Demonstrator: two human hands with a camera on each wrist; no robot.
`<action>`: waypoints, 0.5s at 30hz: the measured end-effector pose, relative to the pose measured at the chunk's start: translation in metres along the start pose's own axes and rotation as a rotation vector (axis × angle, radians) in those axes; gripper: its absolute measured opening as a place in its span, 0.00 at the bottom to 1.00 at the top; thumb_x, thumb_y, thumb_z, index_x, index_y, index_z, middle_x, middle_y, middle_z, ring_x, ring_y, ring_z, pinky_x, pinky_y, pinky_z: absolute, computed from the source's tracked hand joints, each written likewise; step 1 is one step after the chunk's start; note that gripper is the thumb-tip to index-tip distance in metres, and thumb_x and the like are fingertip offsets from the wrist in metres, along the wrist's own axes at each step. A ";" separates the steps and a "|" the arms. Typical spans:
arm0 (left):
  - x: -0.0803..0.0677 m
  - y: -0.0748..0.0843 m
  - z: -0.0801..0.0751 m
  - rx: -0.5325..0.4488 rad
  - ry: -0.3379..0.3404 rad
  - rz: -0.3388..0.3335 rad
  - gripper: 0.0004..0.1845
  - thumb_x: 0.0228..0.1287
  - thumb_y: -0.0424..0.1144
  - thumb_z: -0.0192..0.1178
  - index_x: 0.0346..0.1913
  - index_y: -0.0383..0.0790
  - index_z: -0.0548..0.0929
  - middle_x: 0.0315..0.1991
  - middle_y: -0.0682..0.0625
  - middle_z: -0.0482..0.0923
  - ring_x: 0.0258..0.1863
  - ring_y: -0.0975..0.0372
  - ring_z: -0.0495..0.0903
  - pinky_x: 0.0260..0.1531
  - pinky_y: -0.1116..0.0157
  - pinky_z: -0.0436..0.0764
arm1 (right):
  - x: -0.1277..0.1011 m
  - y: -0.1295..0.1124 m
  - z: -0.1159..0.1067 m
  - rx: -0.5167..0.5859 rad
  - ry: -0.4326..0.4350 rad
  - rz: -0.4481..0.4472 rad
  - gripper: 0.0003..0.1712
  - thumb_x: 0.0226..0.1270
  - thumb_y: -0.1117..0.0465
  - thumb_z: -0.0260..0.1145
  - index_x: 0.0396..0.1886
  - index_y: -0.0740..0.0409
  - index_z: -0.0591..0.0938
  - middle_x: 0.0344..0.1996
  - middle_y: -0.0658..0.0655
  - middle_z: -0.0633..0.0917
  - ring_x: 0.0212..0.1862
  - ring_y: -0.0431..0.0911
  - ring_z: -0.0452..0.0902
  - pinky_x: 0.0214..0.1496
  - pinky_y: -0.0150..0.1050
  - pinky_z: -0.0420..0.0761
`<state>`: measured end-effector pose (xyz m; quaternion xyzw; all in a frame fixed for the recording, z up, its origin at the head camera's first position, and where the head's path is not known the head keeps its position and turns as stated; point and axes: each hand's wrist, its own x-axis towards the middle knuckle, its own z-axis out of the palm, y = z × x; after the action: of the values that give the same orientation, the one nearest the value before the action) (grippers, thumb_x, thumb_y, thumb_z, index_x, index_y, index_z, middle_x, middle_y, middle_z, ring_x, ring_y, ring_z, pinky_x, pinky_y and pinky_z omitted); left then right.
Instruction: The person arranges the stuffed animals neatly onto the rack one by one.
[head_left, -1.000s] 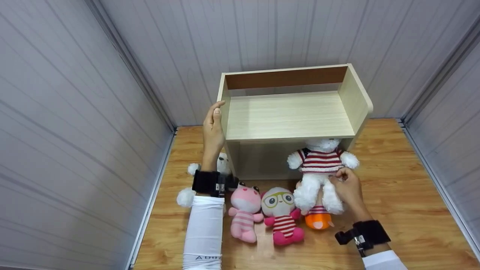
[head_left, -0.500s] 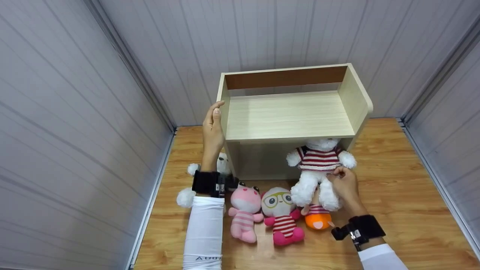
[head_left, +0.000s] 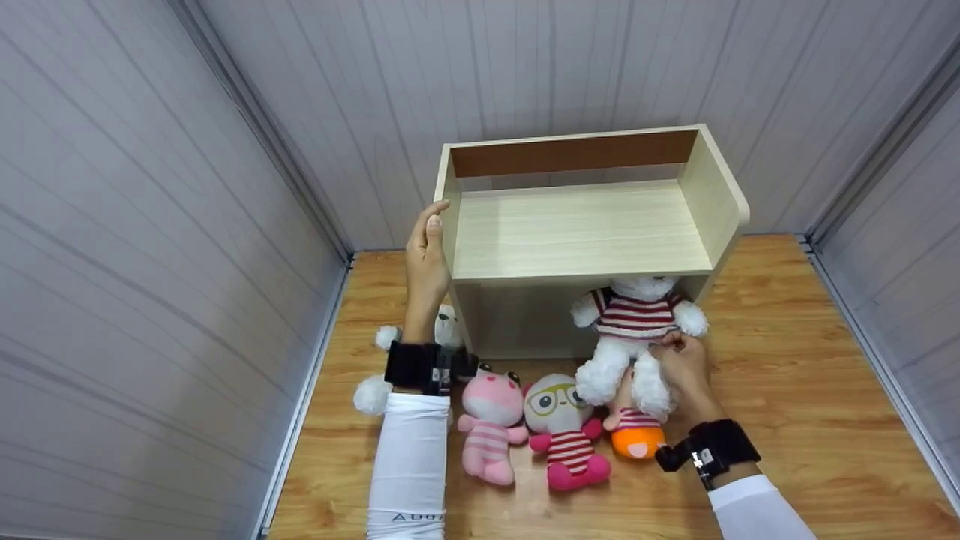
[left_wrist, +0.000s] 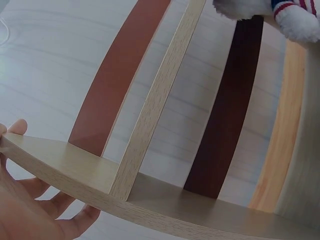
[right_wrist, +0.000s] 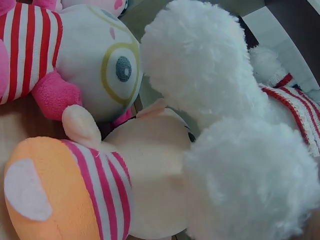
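Note:
A white teddy bear [head_left: 637,322] in a red-and-white striped sweater is partly inside the lower compartment of a pale wooden shelf [head_left: 581,232], at its right side. The shelf's middle board hides the top of its head. My right hand [head_left: 682,367] grips the bear at the hip, its fingers curled into the white fur. In the right wrist view the bear's fluffy legs [right_wrist: 200,60] fill the middle and the hand is out of sight. My left hand [head_left: 427,259] holds the shelf's left side panel [left_wrist: 60,172], with thumb and fingers on opposite faces.
Before the shelf lie a pink striped plush [head_left: 491,427], a plush with yellow glasses [head_left: 562,427] and an orange-bottomed plush [head_left: 637,441] partly under the bear's legs. Another white plush [head_left: 373,395] lies behind the left forearm. Grey panel walls [head_left: 570,67] surround the wooden floor [head_left: 817,390].
My right hand and the bear have shifted slightly left, its legs now further over the orange-bottomed plush. The left hand has stayed on the shelf's side panel.

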<state>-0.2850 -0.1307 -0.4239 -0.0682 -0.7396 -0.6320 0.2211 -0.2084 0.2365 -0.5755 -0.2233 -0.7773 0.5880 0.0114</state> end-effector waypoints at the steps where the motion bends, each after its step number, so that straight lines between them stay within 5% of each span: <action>1: 0.000 0.000 0.000 0.000 0.001 0.000 0.22 0.85 0.43 0.40 0.68 0.38 0.76 0.72 0.44 0.72 0.75 0.54 0.66 0.75 0.53 0.64 | 0.001 0.000 0.000 0.018 -0.006 0.007 0.06 0.66 0.69 0.64 0.38 0.60 0.74 0.31 0.50 0.72 0.38 0.42 0.69 0.39 0.29 0.72; 15: -0.002 0.003 -0.002 -0.004 -0.007 -0.020 0.22 0.85 0.44 0.40 0.69 0.41 0.76 0.73 0.46 0.71 0.77 0.56 0.64 0.76 0.53 0.63 | 0.007 -0.002 0.008 0.227 -0.035 0.079 0.11 0.64 0.77 0.61 0.38 0.62 0.70 0.34 0.49 0.71 0.38 0.40 0.69 0.40 0.26 0.74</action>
<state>-0.2817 -0.1318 -0.4222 -0.0632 -0.7398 -0.6354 0.2121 -0.2180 0.2314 -0.5781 -0.2407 -0.6965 0.6760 -0.0001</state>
